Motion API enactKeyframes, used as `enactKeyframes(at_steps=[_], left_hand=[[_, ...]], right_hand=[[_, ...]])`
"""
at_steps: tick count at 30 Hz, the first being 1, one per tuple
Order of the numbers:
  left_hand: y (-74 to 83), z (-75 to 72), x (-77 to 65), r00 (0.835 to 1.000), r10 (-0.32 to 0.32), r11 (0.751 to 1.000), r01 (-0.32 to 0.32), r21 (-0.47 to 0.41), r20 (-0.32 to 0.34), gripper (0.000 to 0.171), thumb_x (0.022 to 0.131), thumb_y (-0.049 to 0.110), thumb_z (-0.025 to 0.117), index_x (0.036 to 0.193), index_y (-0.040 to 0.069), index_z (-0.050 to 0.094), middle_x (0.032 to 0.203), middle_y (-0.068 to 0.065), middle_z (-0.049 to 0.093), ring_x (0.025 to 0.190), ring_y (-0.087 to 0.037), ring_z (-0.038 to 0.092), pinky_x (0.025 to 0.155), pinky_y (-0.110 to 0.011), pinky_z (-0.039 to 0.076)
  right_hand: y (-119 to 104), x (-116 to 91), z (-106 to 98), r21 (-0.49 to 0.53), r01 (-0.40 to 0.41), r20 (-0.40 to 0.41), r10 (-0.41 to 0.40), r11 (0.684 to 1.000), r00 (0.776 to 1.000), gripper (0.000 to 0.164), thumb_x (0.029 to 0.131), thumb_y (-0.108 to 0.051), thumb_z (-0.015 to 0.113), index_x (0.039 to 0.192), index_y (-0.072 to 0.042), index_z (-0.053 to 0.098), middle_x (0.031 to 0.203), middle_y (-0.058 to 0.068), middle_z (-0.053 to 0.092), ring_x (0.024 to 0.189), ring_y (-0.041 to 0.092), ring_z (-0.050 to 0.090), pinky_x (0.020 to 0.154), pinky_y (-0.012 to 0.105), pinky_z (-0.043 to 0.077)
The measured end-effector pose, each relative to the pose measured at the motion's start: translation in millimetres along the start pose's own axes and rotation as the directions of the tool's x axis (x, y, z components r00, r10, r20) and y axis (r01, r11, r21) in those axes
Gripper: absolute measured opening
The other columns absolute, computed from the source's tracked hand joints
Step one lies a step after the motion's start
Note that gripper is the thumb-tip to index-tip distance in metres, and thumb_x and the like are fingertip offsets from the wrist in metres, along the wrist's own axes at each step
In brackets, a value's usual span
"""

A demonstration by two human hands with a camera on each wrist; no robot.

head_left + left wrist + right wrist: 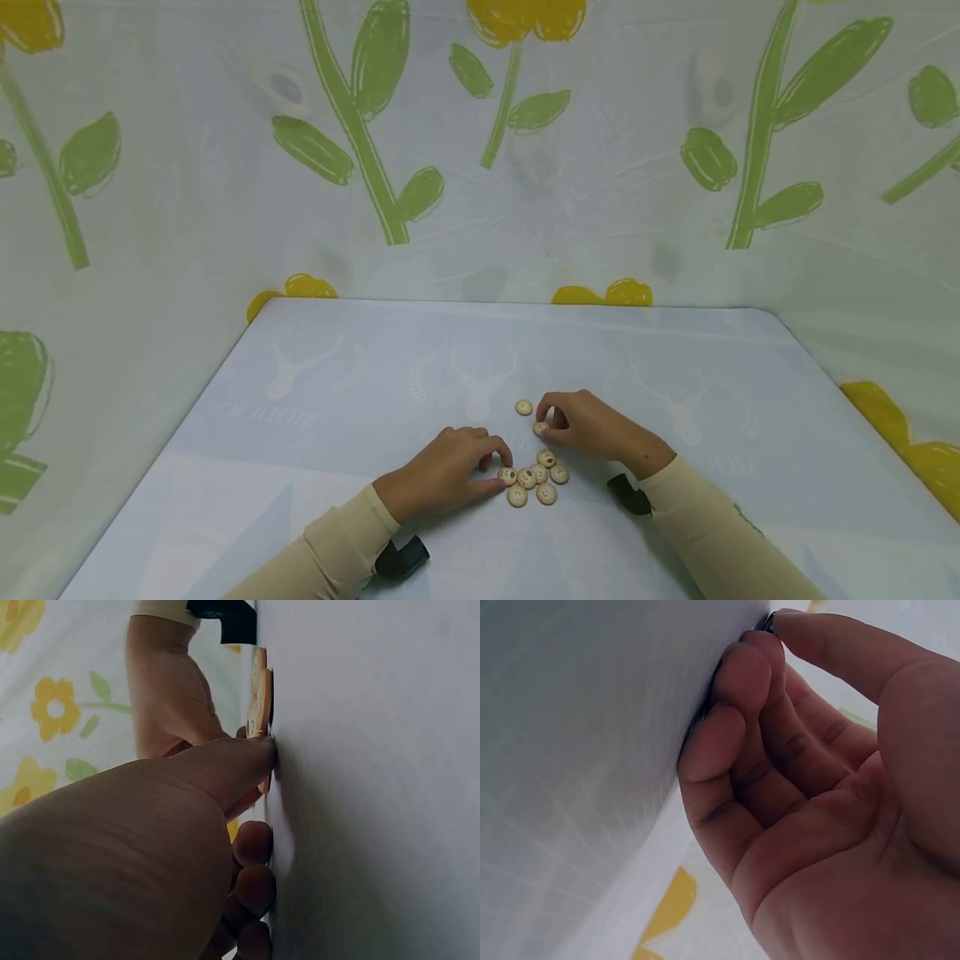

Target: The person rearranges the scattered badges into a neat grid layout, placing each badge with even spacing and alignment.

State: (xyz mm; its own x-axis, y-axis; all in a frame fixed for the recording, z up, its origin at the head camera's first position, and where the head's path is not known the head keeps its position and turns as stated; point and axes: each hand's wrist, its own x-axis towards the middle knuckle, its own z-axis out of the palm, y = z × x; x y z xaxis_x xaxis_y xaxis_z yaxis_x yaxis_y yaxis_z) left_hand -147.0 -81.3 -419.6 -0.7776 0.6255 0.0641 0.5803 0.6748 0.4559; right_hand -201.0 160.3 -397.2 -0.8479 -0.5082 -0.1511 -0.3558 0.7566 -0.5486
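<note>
Several small round wooden discs [546, 494] with dark printed marks lie in a loose cluster on the table. My left hand [453, 471] pinches the disc [507, 477] at the cluster's left end between thumb and forefinger. In the left wrist view, that thumb presses at the edge of a pale disc [260, 705] low against the tabletop. Farther back, my right hand [592, 423] pinches another disc [539, 428] between thumb and index finger. Just beyond it a single disc [523, 407] lies apart. In the right wrist view, the right hand's [810, 787] other fingers curl close to the table.
The white table [375, 358] carries faint deer-head prints. Behind and beside it hangs a pale curtain [585, 208] with green stems and yellow flowers. A black wrist camera [402, 558] sits under the left sleeve, another black camera [628, 495] under the right.
</note>
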Motion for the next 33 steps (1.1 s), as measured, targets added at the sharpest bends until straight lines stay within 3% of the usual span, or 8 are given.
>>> enactKeyframes(at_steps=[25, 33], left_hand=[[2.1, -0.5, -1.2, 1.000, -0.014, 1.000, 0.014, 0.000, 0.009, 0.017, 0.090, 0.036, 0.074, 0.105, 0.030, 0.068, 0.080, 0.015, 0.052, 0.074, 0.000, 0.045, 0.074, -0.025, 0.036], [2.6, -0.3, -1.4, 1.000, 0.010, 1.000, -0.010, 0.005, -0.017, 0.018, 0.089, 0.034, 0.075, 0.105, 0.027, 0.069, 0.079, 0.014, 0.053, 0.073, -0.001, 0.045, 0.073, -0.025, 0.037]], right_hand=[[3.6, 1.7, 2.7, -0.008, -0.058, -0.048, 0.057, 0.998, 0.997, 0.014, 0.091, -0.012, 0.072, 0.102, -0.013, 0.064, 0.069, -0.003, 0.057, 0.062, 0.011, 0.051, 0.057, 0.025, 0.043], [2.0, 1.4, 1.5, -0.014, -0.093, -0.054, 0.092, 0.996, 0.994, 0.013, 0.092, -0.011, 0.071, 0.102, -0.013, 0.064, 0.069, -0.001, 0.057, 0.062, 0.012, 0.051, 0.057, 0.025, 0.043]])
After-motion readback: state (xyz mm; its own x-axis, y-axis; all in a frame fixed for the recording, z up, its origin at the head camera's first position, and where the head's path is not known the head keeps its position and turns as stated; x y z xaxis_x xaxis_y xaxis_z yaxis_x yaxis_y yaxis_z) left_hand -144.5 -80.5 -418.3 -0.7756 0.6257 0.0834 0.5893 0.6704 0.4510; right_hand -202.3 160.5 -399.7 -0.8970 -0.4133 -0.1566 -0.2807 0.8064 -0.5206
